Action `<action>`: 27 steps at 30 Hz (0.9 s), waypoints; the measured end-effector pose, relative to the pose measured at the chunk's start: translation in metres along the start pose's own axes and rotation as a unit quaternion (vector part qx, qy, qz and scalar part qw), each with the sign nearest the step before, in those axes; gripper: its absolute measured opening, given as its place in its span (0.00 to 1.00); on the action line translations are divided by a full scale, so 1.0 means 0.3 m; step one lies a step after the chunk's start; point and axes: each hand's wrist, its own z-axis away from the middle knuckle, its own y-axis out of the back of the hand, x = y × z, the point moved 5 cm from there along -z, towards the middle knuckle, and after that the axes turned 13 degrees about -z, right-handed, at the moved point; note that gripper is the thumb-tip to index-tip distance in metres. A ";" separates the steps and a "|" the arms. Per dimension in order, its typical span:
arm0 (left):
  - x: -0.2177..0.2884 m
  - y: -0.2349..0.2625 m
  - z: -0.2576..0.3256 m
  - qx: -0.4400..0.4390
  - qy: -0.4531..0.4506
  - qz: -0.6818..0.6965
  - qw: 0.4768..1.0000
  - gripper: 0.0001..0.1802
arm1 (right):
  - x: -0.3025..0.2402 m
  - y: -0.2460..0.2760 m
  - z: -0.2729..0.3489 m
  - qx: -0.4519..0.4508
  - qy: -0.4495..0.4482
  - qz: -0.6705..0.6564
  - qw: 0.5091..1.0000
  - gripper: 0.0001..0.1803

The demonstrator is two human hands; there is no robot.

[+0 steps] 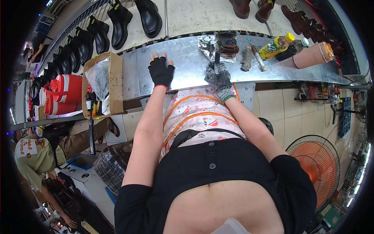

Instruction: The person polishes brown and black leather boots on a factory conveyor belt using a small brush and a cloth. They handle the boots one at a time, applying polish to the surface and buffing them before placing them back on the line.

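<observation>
My left hand [161,71], in a black fingerless glove with bare fingertips, lies flat on the metal worktop [183,58] with its fingers spread. My right hand [220,80], in a grey knitted glove, is closed around a slim tool with a dark, straight handle [217,58]; its working end is hidden, so its kind does not show. Just beyond that hand is a crumpled sheet of foil [206,42] bearing a dark, stained pad or brush [227,43]. To its right rest a greyish, crusted brush-like piece [247,58] and a thin brush [258,58].
A yellow-capped bottle [274,47], a dark bottle [290,50] and a pink tumbler [313,55] occupy the worktop's right. Left stand a cardboard box [115,78] and red jugs [64,87]. Black boots [119,25] line the conveyor beyond. An orange fan [315,167] is at right; another person [37,156] at left.
</observation>
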 end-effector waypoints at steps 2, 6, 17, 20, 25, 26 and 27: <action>-0.004 -0.003 0.003 -0.001 0.002 0.001 1.000 0.28 | -0.030 0.005 0.009 0.012 -0.046 0.007 0.999 0.10; -0.003 -0.001 0.004 0.005 -0.002 -0.001 1.000 0.28 | -0.066 0.001 0.014 0.011 -0.093 -0.041 0.995 0.09; 0.000 0.013 0.007 -0.009 -0.002 0.003 1.000 0.27 | -0.081 0.014 0.075 0.029 -0.170 -0.058 0.983 0.09; 0.006 0.026 0.008 -0.010 -0.003 0.008 1.000 0.27 | -0.086 0.013 0.077 0.020 -0.152 -0.041 0.987 0.09; 0.000 0.022 0.008 -0.013 -0.004 -0.014 1.000 0.27 | -0.092 0.001 0.067 0.033 -0.158 -0.033 0.986 0.09; -0.001 0.023 0.007 -0.010 -0.004 -0.009 1.000 0.27 | -0.090 0.002 0.061 0.038 -0.159 -0.022 0.986 0.09; 0.000 0.023 0.009 -0.008 -0.004 -0.003 1.000 0.27 | -0.085 0.008 0.056 0.043 -0.161 -0.009 0.986 0.09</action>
